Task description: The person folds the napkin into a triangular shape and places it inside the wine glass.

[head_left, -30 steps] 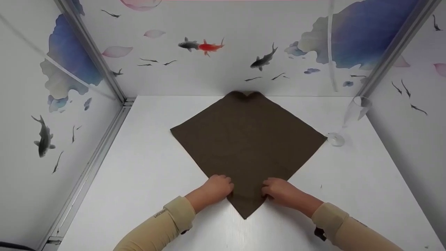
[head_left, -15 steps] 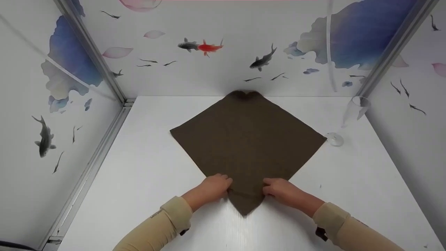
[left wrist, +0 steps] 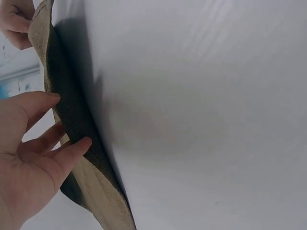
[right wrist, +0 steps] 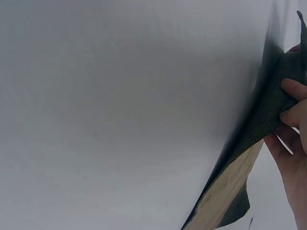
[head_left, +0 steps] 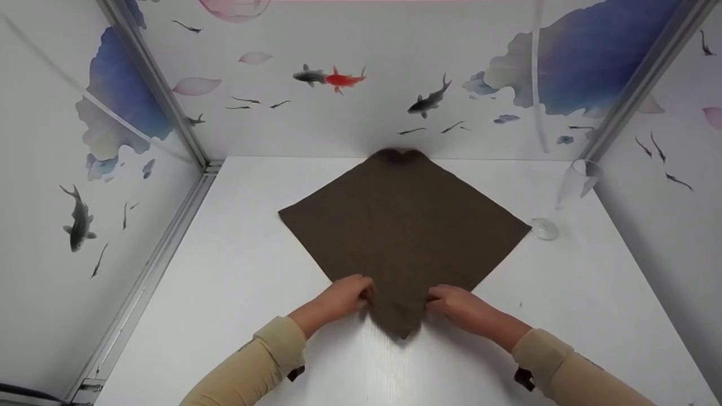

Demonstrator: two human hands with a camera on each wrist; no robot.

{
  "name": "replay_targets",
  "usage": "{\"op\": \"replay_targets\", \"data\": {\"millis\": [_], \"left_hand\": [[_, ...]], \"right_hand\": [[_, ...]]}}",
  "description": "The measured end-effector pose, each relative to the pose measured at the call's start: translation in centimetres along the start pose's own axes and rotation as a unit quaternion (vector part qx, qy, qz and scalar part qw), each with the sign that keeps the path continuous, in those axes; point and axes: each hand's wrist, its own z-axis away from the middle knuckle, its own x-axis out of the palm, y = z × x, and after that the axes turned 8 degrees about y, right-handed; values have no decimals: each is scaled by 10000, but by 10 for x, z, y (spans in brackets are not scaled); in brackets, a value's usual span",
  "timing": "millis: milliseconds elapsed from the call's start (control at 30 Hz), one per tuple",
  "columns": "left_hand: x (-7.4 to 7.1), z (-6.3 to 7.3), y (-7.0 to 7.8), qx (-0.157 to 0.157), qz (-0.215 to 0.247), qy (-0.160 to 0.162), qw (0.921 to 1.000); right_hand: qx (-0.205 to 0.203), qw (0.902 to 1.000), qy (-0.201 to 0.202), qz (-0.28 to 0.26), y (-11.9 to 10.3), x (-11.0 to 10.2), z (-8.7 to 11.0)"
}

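Note:
A square brown cloth napkin [head_left: 403,225] lies diamond-wise, its far corner folded against the back wall. My left hand [head_left: 343,297] pinches its lower left edge between thumb and fingers. On the lower right edge, my right hand [head_left: 459,307] grips the fabric in the same way. Between both hands the near corner is raised off the table and bends. In the left wrist view the dark underside of the napkin [left wrist: 72,108] shows beside the left fingers. The right wrist view has the lifted napkin [right wrist: 261,108] between right thumb and fingers.
A clear stemmed glass [head_left: 545,229] stands at the right, its base close to or touching the napkin's right corner. White walls with printed fish [head_left: 427,101] enclose the back and sides of the white table [head_left: 225,270].
The napkin's near corner has risen off the table and drawn away from me, curling. My left hand has shifted slightly forward; the right hand has barely moved. The head view has tilted a little.

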Motion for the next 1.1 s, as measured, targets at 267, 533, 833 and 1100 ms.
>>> {"op": "replay_targets", "data": {"millis": [267, 533, 833, 1100], "left_hand": [[-5, -1, -6, -116, 260, 163, 9995], [-4, 4, -8, -16, 249, -20, 9997], [-3, 4, -7, -153, 271, 41, 9995], [-11, 5, -4, 154, -372, 403, 9984]], "right_hand": [[-1144, 9861, 523, 1081, 3, -7, -1], [-118, 9969, 63, 779, -6, -9, -5], [387, 9967, -209, 683, -9, -14, -7], [-139, 9971, 383, 647, -3, -25, -4]]}}
